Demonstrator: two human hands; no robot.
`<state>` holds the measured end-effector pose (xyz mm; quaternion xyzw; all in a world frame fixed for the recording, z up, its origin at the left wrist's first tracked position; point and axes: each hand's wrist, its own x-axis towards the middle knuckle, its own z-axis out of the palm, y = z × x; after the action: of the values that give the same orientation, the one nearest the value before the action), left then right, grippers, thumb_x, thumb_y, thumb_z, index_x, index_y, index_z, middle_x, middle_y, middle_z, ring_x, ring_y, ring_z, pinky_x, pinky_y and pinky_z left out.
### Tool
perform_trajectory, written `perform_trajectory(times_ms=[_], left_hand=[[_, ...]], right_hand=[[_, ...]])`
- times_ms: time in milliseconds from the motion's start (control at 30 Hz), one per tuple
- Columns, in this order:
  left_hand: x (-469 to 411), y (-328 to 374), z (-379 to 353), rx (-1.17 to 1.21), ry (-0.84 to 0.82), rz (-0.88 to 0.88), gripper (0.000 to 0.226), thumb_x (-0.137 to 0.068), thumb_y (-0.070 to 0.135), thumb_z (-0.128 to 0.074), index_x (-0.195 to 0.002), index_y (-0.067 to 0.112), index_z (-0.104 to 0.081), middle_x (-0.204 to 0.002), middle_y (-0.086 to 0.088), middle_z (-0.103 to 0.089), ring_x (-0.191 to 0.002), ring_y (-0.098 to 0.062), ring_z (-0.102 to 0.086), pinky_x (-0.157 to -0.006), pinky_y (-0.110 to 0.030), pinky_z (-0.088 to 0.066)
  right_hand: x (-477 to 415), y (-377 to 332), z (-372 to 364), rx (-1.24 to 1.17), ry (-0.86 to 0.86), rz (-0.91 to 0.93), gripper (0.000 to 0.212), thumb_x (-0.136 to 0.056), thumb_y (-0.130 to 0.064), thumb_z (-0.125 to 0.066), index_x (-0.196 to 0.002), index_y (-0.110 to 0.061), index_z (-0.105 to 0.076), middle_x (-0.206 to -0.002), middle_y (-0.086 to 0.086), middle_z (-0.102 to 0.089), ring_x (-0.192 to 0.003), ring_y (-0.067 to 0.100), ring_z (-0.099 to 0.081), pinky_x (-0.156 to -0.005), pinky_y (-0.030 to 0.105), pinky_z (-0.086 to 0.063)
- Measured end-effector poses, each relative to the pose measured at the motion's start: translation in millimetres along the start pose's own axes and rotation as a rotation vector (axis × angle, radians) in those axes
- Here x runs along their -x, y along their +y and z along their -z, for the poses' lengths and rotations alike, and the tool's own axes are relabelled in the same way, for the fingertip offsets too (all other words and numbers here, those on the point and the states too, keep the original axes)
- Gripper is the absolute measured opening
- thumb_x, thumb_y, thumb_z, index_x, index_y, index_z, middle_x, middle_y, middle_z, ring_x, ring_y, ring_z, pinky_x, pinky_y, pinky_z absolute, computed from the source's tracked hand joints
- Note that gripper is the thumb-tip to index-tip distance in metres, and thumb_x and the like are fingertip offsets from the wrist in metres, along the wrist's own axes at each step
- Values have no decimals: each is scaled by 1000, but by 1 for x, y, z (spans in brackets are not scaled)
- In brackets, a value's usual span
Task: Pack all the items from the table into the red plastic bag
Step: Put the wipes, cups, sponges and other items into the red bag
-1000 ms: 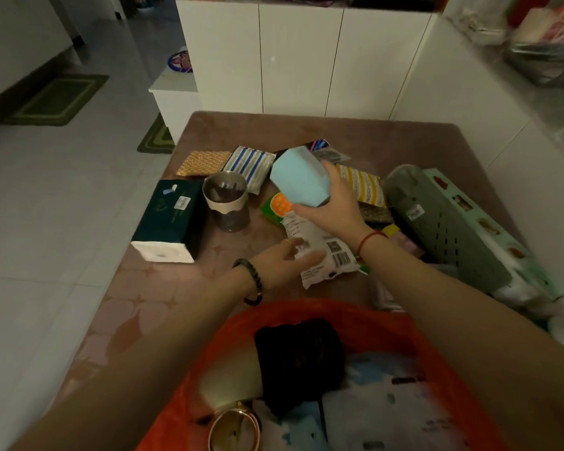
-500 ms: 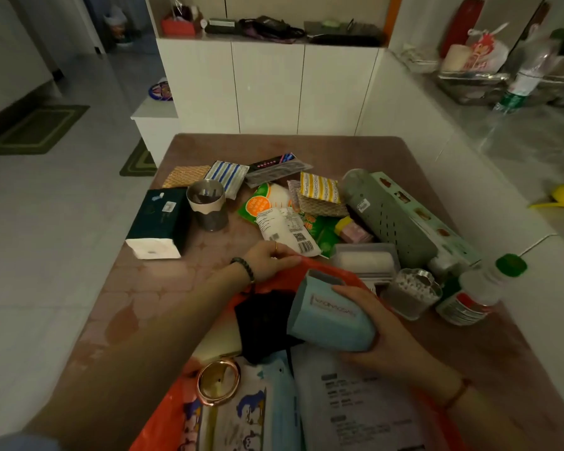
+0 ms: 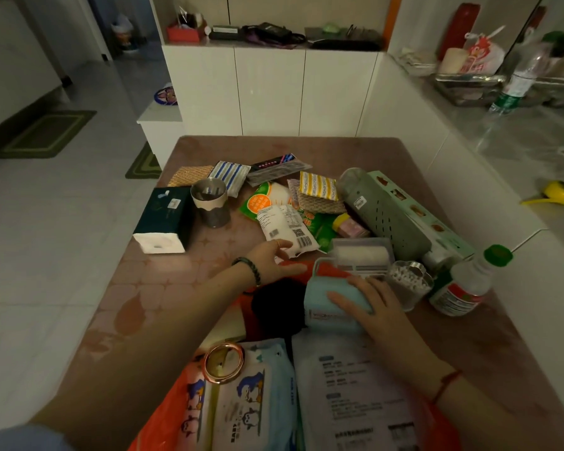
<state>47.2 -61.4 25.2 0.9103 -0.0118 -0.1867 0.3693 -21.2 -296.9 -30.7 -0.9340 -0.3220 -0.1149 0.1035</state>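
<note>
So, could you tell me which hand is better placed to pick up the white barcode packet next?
Probably left. The left hand lies right beside the white barcode packet, at the rim of the red bag; the right hand is farther off, resting on the blue box in the bag.

Glossy red plastic bag (image 3: 163, 415); matt blue box (image 3: 332, 307); metal cup (image 3: 210, 203).
</note>
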Motion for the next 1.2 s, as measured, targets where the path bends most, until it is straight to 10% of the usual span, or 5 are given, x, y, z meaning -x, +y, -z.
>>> perform_trajectory(times_ms=[300, 500, 700, 967, 1200], left_hand=[[-13, 9, -11, -167, 20, -77, 33, -86, 33, -59, -104, 8, -69, -107, -13, -69, -97, -24, -60, -80, -28, -45], [-11, 14, -12, 130, 186, -114, 28, -87, 25, -58, -101, 3, -69, -104, -18, -70, -95, -26, -62, -104, -41, -40], [-13, 12, -13, 282, 178, -156, 25, -87, 20, -59, -103, 2, -68, -103, -15, -69, -73, -4, -58, -57, -2, -43], [-6, 8, -19, 249, 11, -268, 24, -88, 15, -57, -107, 4, -66, -92, -3, -63, -67, 4, -57, -64, -5, -48], [3, -3, -9, 112, -184, -323, 23, -82, 14, -65, -104, 7, -67, -82, 9, -63, -63, 18, -56, -69, -3, -47]], right_hand=[[-18, -28, 8, -715, -9, -389, 91, -55, -56, -67, -133, -42, -23, -136, -6, -27, -126, 7, -32, -105, 26, -34], [-32, -31, 13, -460, -288, -480, 114, -61, -48, -77, -147, -25, -6, -148, 0, -19, -134, 24, -20, -112, 41, -27], [-32, -48, 7, -202, -268, -245, 98, -64, -35, -78, -141, -36, -18, -147, 4, -10, -129, 30, -34, -101, 45, -42], [-18, -24, -24, 160, 46, 46, 89, -37, -10, -89, -115, -25, -48, -124, 9, -39, -104, 31, -40, -78, 52, -53], [-16, -18, -3, -117, -155, 182, 28, -72, -24, -47, -86, -30, -71, -106, 0, -67, -108, 12, -44, -94, 31, -41]])
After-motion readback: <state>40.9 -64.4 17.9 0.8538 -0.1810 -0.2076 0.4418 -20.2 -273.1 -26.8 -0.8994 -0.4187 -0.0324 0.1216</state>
